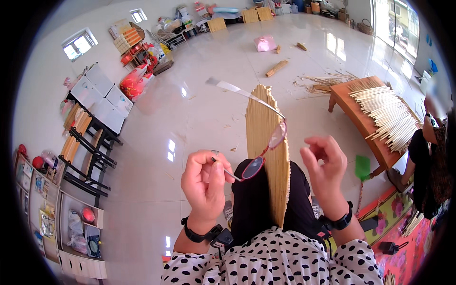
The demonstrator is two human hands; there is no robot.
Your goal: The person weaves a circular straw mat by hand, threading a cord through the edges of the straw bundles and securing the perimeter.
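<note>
My left hand (202,183) pinches one arm of a pair of red-framed eyeglasses (252,168) between thumb and fingers. The glasses hang tilted in the air, their other arm reaching up and away to the far left. Behind them a flat panel of pale, straw-like sticks (259,130) stands on edge between my knees, its long side pointing away from me. To the right of the panel, my right hand (327,164) is raised with curled fingers apart from the thumb, holding nothing.
A low wooden table (344,97) at the right bears a layer of pale sticks (384,114). Another person (432,142) sits beyond it. Loose sticks (327,80) and a bundle (277,68) lie on the tiled floor. Shelves (61,228) and a folding table (88,147) line the left.
</note>
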